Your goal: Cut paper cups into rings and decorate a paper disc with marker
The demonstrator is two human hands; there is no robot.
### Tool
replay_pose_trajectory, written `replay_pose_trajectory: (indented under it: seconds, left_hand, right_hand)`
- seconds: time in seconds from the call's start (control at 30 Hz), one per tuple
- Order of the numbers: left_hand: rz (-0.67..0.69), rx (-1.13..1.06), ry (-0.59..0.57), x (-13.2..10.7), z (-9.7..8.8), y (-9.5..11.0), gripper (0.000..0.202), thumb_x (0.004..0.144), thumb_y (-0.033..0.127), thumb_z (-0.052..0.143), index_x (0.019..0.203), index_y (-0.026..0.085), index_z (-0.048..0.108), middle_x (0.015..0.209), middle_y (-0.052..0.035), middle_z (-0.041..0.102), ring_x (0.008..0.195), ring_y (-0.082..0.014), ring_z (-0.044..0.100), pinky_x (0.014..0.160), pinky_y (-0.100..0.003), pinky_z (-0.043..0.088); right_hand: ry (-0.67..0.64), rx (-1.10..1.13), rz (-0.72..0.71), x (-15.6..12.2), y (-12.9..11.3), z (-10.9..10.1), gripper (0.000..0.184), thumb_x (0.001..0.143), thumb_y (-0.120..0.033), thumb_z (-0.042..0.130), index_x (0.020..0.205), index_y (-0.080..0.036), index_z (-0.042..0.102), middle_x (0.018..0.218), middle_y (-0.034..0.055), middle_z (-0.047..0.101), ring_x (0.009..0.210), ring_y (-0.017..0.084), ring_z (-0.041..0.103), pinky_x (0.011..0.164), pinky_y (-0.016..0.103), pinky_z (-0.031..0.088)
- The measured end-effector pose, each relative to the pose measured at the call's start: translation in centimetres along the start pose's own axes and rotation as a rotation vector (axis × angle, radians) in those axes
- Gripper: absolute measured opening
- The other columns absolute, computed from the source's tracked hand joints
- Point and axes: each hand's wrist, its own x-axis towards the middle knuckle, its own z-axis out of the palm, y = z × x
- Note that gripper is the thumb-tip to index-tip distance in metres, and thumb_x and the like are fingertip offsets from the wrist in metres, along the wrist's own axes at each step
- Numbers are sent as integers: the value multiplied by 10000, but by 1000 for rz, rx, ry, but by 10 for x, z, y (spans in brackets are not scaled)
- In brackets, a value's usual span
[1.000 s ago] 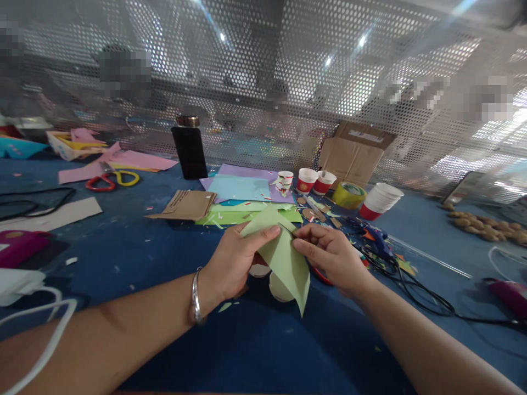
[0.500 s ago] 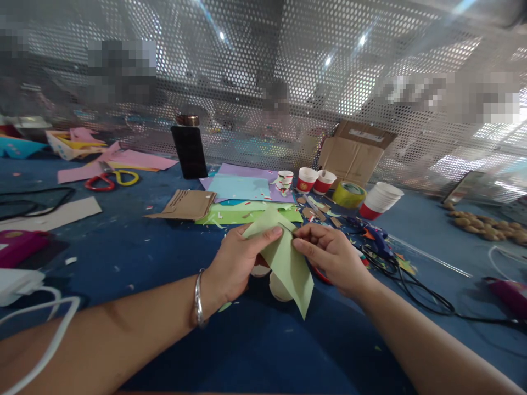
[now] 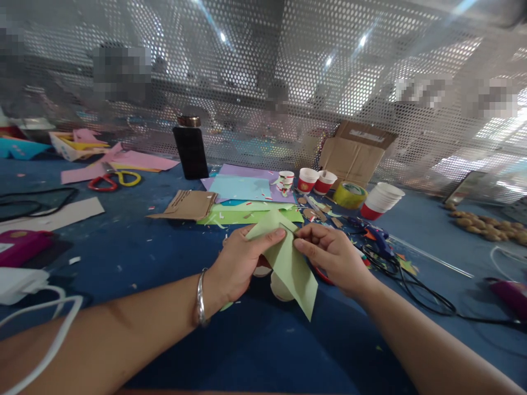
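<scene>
A pale green sheet of paper (image 3: 294, 274) is pinched by my left hand (image 3: 242, 255), its thumb lying on the front face. One corner of the sheet hangs down to the right. My right hand (image 3: 329, 252) has its thumb and fingers closed on a thin dark pointed tool (image 3: 289, 230), whose tip lies against the upper part of the paper; its exact kind is unclear. Partly covered by the sheet is a pale round object (image 3: 280, 288), probably a paper cup. A red loop (image 3: 324, 276) shows beneath my right hand.
Coloured paper (image 3: 239, 187), cardboard (image 3: 191, 204), red-and-white cups (image 3: 307, 180), a tape roll (image 3: 349, 195) and a cup stack (image 3: 381, 200) stand beyond my hands. A glue gun (image 3: 381, 241) with a black cable lies right, scissors (image 3: 119, 178) left. A perforated metal panel (image 3: 247, 71) rises behind.
The green sheet and my left hand have shifted slightly right, and the sheet's lower corner has swung a little right. My right hand keeps the tool at the paper.
</scene>
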Motion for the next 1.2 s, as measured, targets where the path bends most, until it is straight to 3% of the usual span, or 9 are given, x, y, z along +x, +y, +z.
replay_pose_trajectory:
  seconds: [0.13, 0.43, 0.97, 1.2]
  left_hand:
    - [-4, -4, -43, -1, 1, 0, 356, 726, 420, 811, 952, 172, 694, 870, -52, 678, 734, -178, 624, 633, -302, 511]
    - [-7, -14, -88, -1, 1, -6, 355, 695, 398, 833, 952, 188, 708, 864, -39, 683, 726, -163, 611, 617, -270, 475]
    - [-20, 26, -79, -2, 2, -8, 379, 699, 468, 822, 926, 180, 724, 817, -42, 675, 691, -163, 606, 594, -269, 466]
    - [117, 217, -40, -9, 5, -1, 346, 857, 541, 626, 805, 201, 655, 687, 2, 563, 605, -134, 534, 486, -221, 407]
  right_hand:
    - [-17, 15, -5, 0, -3, 1, 338, 811, -478, 744, 869, -160, 642, 677, -33, 510, 569, 83, 390, 501, 242, 268]
    - [-25, 8, 14, 0, -5, 4, 341, 801, -488, 751, 855, -165, 653, 587, -57, 466, 497, 73, 323, 456, 249, 203]
    - [-12, -86, -33, -3, -6, 4, 301, 865, -478, 682, 816, -187, 625, 598, -50, 461, 508, 87, 340, 467, 251, 243]
    - [-16, -75, -41, -3, -10, 5, 299, 863, -462, 689, 789, -186, 599, 645, -40, 495, 567, 95, 406, 504, 242, 291]
